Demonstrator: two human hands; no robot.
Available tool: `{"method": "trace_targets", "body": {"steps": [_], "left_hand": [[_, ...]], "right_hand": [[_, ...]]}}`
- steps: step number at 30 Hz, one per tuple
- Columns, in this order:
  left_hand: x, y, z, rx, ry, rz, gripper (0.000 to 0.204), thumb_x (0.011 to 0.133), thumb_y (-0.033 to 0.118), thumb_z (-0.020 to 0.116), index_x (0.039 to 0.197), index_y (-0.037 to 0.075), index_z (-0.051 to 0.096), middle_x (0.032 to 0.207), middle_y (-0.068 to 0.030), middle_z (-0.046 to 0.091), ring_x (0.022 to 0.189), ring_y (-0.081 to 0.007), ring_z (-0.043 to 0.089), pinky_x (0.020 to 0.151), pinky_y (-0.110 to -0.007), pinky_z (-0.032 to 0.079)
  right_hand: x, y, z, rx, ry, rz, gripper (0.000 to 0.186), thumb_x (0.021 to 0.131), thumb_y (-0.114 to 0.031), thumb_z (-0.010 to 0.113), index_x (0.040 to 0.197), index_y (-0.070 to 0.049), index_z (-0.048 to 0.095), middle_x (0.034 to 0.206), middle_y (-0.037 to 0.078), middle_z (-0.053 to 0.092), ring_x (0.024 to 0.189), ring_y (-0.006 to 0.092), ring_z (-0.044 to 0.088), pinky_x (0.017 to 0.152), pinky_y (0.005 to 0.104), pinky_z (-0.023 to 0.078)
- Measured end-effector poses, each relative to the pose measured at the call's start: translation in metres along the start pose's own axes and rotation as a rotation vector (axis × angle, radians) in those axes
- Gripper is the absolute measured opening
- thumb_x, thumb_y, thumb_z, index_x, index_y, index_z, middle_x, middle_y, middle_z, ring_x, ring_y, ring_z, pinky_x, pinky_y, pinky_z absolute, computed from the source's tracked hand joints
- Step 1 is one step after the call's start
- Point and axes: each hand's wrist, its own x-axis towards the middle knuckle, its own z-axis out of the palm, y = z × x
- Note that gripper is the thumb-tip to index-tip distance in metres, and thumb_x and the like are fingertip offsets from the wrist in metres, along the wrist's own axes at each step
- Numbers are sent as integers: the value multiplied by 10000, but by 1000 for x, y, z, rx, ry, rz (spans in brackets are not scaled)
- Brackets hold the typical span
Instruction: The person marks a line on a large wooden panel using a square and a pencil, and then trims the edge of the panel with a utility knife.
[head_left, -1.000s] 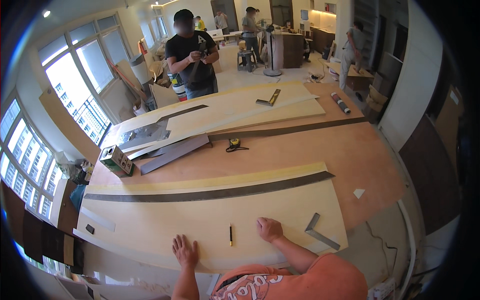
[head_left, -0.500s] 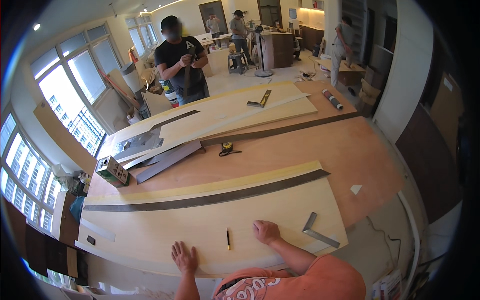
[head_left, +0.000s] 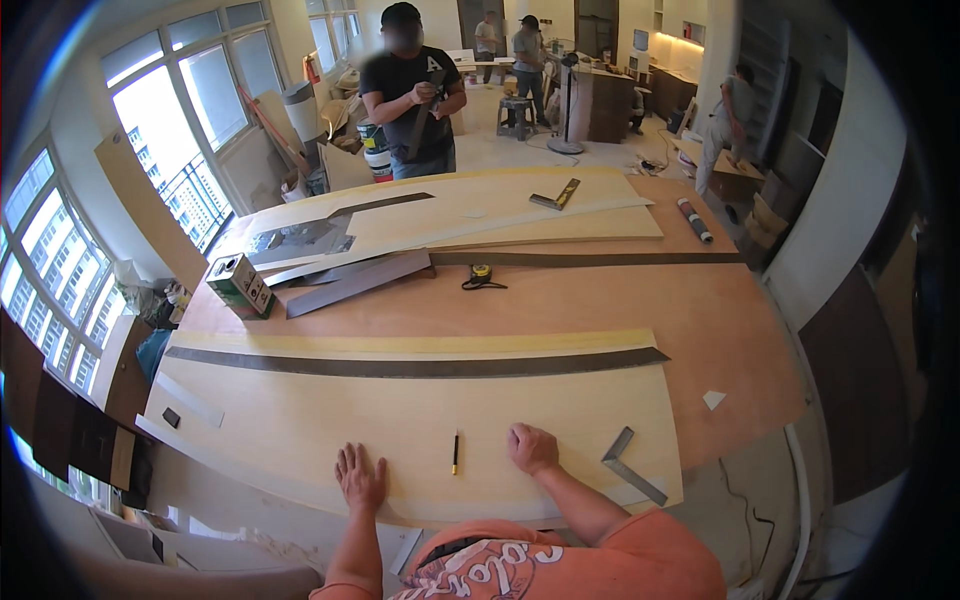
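My left hand (head_left: 360, 477) lies flat near the close edge of a pale wooden board (head_left: 280, 420), fingers spread and nothing under its grip. On the same board rests my right hand (head_left: 533, 449), curled into a fist, with nothing showing in it. Between the two lies a dark pencil (head_left: 456, 453), touched by neither. A metal try square (head_left: 631, 466) sits to the right of my fist. Across the board's far part runs a long dark grey strip (head_left: 420, 363), beside a yellowish edge band. A small dark block (head_left: 172, 417) is at the board's left end.
The pinkish worktable (head_left: 740, 330) holds a tape measure (head_left: 481, 277), a rectangular can (head_left: 240, 287), dark strips (head_left: 360, 283), another board (head_left: 590, 228) with a second square (head_left: 556, 195), and a roll (head_left: 695, 221). Across it, a person (head_left: 412, 100) holds a dark strip. Others stand farther back.
The view has shifted and levelled, so the table sits differently in the picture. My left hand stays flat and my right stays in a fist on the board.
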Motion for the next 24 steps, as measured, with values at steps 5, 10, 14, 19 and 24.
{"method": "trace_targets", "body": {"steps": [5,10,14,19,24], "left_hand": [[-2,1,-1,7,-41,-6,746,963,533,512,1525,58,391,1624,-198,282,1522,-365,191,1241,-485,118],[4,-7,2,0,-158,-21,801,973,569,471,1583,88,276,1661,-187,183,1546,-357,98,1246,-484,88],[22,-42,6,43,-152,5,720,964,532,534,1509,70,439,1610,-217,306,1517,-383,221,1226,-499,193],[32,-64,-17,-950,253,18,343,985,321,633,993,-8,729,891,-159,728,785,-235,704,718,-367,583],[-89,-163,-33,-870,120,-337,431,1022,344,582,831,-30,680,590,-78,633,479,-127,576,466,-289,478]], "right_hand": [[-2,3,2,-13,-23,8,130,897,-234,599,860,-111,623,793,131,694,717,372,677,619,495,534],[-2,0,-1,-47,-61,37,164,923,-265,568,895,-112,618,829,135,708,737,378,681,649,505,538],[16,-13,-1,-76,-252,185,236,957,-320,531,953,-110,639,905,177,720,842,389,695,738,518,543],[83,41,29,-30,-487,257,331,955,-318,519,952,-58,724,983,232,714,910,428,685,815,498,540],[190,-104,-108,-114,-390,-193,236,771,-199,625,897,-48,756,907,234,714,793,370,699,721,445,557]]}}
